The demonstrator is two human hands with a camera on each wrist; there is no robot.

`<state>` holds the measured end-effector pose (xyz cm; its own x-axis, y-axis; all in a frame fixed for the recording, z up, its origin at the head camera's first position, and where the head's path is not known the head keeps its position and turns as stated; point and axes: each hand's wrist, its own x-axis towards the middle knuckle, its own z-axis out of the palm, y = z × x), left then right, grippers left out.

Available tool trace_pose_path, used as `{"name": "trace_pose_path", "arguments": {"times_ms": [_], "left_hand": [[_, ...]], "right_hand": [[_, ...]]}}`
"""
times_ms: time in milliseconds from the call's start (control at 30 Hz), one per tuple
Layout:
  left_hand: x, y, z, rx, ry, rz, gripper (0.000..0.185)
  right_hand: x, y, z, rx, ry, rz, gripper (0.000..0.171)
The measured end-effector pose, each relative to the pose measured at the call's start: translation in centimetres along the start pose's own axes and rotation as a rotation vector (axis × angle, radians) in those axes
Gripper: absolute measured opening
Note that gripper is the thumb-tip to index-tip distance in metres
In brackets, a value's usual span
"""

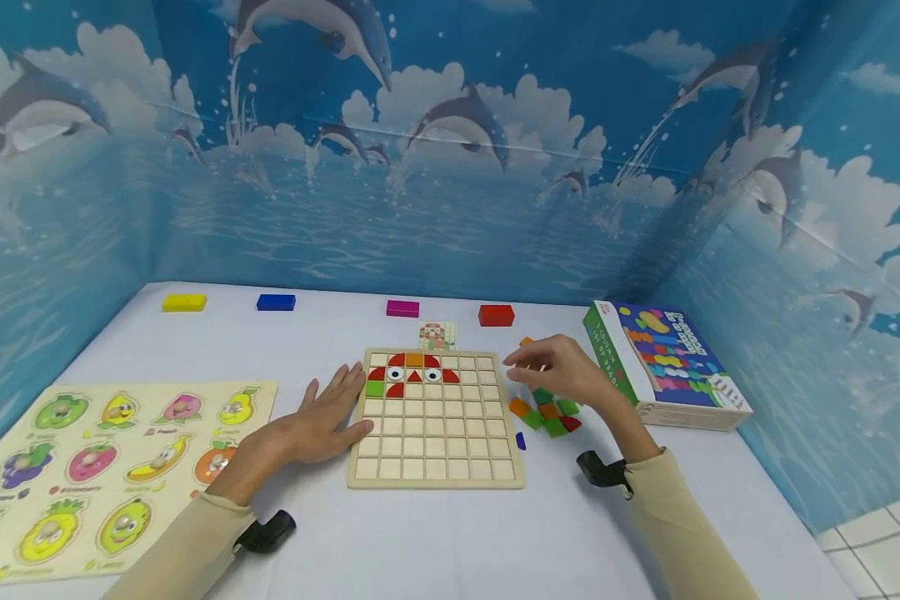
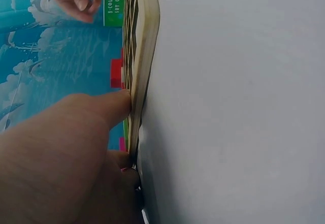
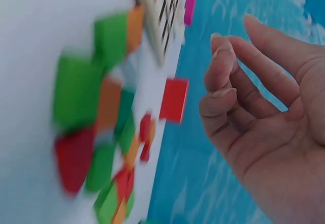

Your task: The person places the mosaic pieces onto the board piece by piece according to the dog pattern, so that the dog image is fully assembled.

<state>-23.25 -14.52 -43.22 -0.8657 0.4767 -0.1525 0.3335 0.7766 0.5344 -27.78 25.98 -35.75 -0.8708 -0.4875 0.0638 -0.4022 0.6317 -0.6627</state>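
The square board (image 1: 436,426) lies flat, its sides pointing away from the person, between two hands. The left hand's (image 1: 321,427) straight fingers touch its left edge. The right hand (image 1: 561,367), loosely curled and empty, is up near small blocks (image 1: 549,411).

two hands (image 1: 318,429), one grid board (image 1: 435,483), one box (image 1: 667,358), four back-row blocks (image 1: 497,315)
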Motion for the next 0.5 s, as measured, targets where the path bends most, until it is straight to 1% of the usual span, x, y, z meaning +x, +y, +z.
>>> {"name": "trace_pose_path", "arguments": {"times_ms": [100,167,367,500], "left_hand": [[0.0,-0.1,0.0,-0.004,0.001,-0.003,0.089],[-0.1,-0.1,0.0,-0.008,0.009,0.002,0.089],[-0.2,-0.1,0.2,-0.017,0.008,0.007,0.090],[0.0,0.0,0.2,-0.027,0.006,0.015,0.089]], "right_hand": [[-1.1,1.5,-1.1,-0.020,0.012,0.053,0.025],[-1.6,2.2,-1.6,-0.024,0.013,0.071,0.024],[-2.3,3.3,-2.5,-0.012,-0.002,0.138,0.023],[-2.5,3.9,-2.8,-0.026,0.004,0.187,0.020]]}}
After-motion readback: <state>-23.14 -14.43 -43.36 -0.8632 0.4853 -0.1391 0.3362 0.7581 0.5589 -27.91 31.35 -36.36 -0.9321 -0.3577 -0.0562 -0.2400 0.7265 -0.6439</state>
